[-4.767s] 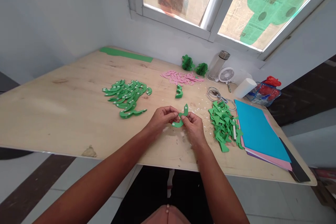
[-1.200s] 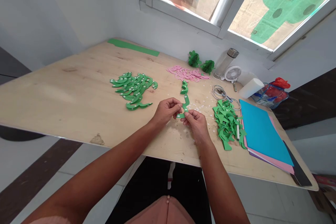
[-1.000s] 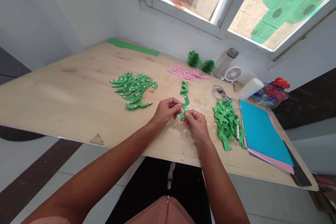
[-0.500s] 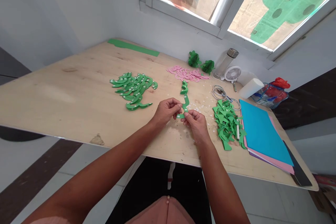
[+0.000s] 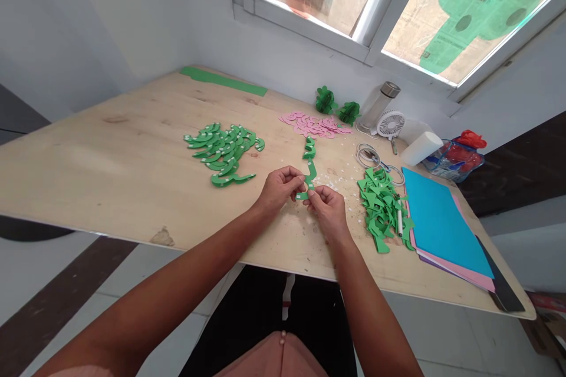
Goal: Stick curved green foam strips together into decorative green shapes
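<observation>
A curvy green paper cutout [image 5: 312, 169] with small white tape squares on it is pinched between my two hands. My left hand [image 5: 283, 185] grips its left edge near the middle, thumb and fingers together. Lower on its right side, my right hand [image 5: 328, 207] holds it between thumb and fingers. Just beyond lies a small stack of similar green cutouts [image 5: 309, 148]. Left of my hands is a large pile of wavy green cutouts with white tape squares [image 5: 225, 150]. Tiny white scraps [image 5: 336, 179] are scattered right of the held cutout.
Green paper offcuts [image 5: 379, 209] with a white pen lie at right, next to blue sheets [image 5: 442, 224]. Tape rolls [image 5: 368, 155], a small fan [image 5: 391, 125], a bottle [image 5: 375, 107], a white roll [image 5: 422, 148] and a basket [image 5: 455, 162] stand behind. Pink cutouts [image 5: 309, 125] lie at the back.
Both hands keep their hold on the green cutout with hardly any movement. The whole view has shifted very slightly.
</observation>
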{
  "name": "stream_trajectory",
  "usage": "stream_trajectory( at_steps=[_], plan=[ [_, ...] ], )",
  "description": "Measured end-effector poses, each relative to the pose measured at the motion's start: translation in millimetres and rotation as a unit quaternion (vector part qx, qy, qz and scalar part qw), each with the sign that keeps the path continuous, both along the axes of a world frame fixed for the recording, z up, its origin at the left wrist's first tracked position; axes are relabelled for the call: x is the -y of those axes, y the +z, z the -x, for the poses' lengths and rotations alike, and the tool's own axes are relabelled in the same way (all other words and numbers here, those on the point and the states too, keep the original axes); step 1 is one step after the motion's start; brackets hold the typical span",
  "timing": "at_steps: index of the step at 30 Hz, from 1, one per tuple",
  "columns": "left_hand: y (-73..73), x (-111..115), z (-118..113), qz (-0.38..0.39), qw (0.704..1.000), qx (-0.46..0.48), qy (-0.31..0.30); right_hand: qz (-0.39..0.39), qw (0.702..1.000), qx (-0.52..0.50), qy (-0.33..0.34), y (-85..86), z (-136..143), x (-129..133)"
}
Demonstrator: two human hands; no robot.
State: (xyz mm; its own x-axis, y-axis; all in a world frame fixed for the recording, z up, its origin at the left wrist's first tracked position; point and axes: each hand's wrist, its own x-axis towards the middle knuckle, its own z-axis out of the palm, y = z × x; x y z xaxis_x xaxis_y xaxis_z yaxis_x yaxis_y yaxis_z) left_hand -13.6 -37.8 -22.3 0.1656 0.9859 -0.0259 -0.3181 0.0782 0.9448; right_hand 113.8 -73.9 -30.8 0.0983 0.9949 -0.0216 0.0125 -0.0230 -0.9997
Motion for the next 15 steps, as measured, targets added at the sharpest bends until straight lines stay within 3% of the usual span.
stream_trajectory(
  at_steps=[9, 15],
  plan=[
    [3.0, 1.2, 0.7, 0.009, 1.000, 0.006, -0.015, -0.010, 1.000, 0.006, -0.019, 0.6, -0.3, -0.2],
    [7.1, 2.8, 4.9, 0.021, 0.996, -0.033, -0.080, -0.020, 0.998, 0.004, -0.063, 2.5, -1.1, -1.5]
  ],
)
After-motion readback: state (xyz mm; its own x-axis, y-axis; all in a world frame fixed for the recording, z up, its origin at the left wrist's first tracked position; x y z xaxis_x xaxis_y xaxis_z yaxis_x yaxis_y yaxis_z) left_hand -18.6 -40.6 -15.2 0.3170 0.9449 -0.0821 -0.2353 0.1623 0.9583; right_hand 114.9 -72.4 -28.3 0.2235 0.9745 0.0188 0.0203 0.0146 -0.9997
